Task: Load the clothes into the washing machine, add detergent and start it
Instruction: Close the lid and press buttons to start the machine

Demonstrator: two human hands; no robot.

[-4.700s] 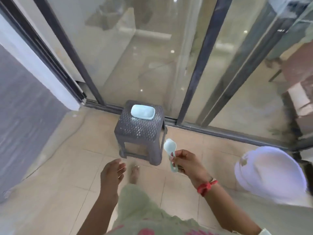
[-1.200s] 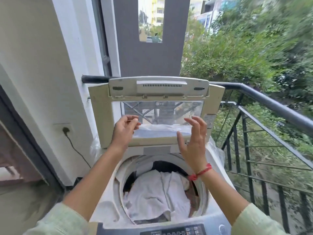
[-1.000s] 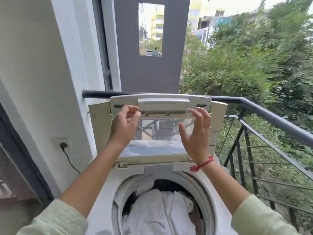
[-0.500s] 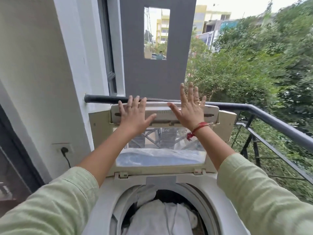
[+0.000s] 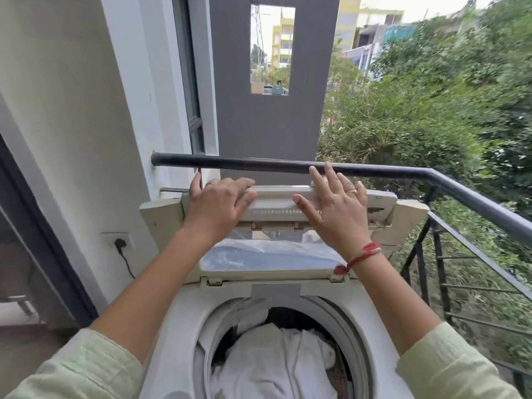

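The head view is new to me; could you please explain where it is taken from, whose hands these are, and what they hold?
There is no robot here: a person wears a wide-angle camera on the head, so you look forward and down along their own arms. The left hand and the right hand lie with spread fingers on the upper panel of the lid, which stands folded open. Neither hand carries anything. The lid belongs to a top-loading washing machine, and white clothes lie in its drum. The machine stands on a balcony, with a dark railing behind the lid and a plugged wall socket to the left. A red thread circles the right wrist.
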